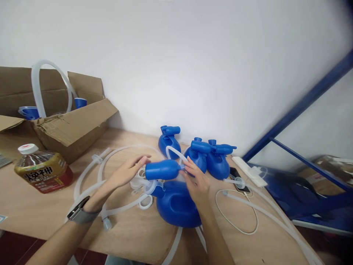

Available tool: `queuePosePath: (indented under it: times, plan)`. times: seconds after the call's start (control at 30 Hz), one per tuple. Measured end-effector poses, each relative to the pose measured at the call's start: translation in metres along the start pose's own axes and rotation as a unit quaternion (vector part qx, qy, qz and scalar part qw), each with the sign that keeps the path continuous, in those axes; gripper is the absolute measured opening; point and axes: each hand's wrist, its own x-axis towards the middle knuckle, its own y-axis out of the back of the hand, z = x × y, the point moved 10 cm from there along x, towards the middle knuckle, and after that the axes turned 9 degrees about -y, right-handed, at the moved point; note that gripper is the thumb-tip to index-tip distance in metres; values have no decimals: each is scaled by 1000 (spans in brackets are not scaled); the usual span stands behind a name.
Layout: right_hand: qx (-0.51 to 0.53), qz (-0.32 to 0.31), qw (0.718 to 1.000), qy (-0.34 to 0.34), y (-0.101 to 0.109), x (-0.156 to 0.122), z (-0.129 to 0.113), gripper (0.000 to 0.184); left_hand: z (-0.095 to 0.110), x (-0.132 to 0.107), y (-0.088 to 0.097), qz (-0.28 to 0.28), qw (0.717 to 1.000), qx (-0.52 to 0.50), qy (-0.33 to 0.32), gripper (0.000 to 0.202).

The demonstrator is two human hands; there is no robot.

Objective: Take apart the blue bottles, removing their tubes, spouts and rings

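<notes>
A blue bottle-shaped part lies level above a blue plastic jug with a side neck and a moulded handle. My left hand is at the part's wide left end, fingertips on its upper edge; its thumb is hidden. My right hand pinches the narrow tip at the other end with thumb and fingers. A translucent hose loops up behind the part and down to my right fingers. Beside the jug's neck is a clear round cap, and a white ring lies below.
Behind stand several blue jugs. Translucent hoses curl across the wooden table. At left are a drink bottle and a cardboard box. A phone, white cable and power strip lie right, near a blue metal frame.
</notes>
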Motion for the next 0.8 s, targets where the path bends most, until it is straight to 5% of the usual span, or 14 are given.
queuePosePath:
  times: [0.13,0.3,0.5,0.7,0.8]
  plan:
    - [22,19,999,-41,6,10,-1,27,31,-21,-15,-33,995,-93,-26,82]
    - [9,-12,1000,19,7,12,-20,34,52,-32,5,37,996,-10,-86,65]
    - [90,-24,994,-63,8,9,-11,32,64,-44,20,63,992,14,-107,63]
    - [22,-39,997,61,7,20,-28,36,78,-61,38,135,980,58,-131,55]
    - [28,-60,997,28,7,25,-14,29,75,-68,42,143,983,52,-104,54]
